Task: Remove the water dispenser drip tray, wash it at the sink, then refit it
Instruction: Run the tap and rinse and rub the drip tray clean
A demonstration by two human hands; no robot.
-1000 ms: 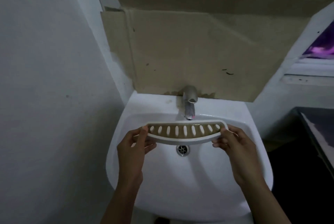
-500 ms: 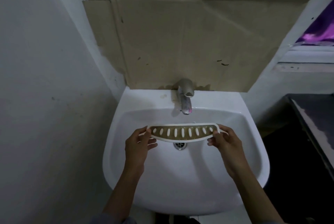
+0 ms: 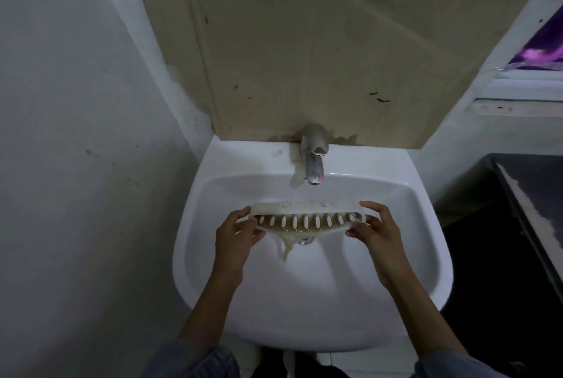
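Observation:
The white drip tray, curved with a row of slots, hangs over the white sink, tipped toward me. Murky liquid pours from its near edge into the bowl, just left of the drain. My left hand grips the tray's left end and my right hand grips its right end. The metal tap stands behind the tray at the sink's back rim; no water shows at its spout.
A white wall closes in on the left. Brown cardboard covers the wall behind the tap. A dark counter stands to the right of the sink, below a ledge with a purple item.
The tray has dropped lower into the bowl and tilted toward me, and liquid now spills out of it. Both hands kept their grip on its ends.

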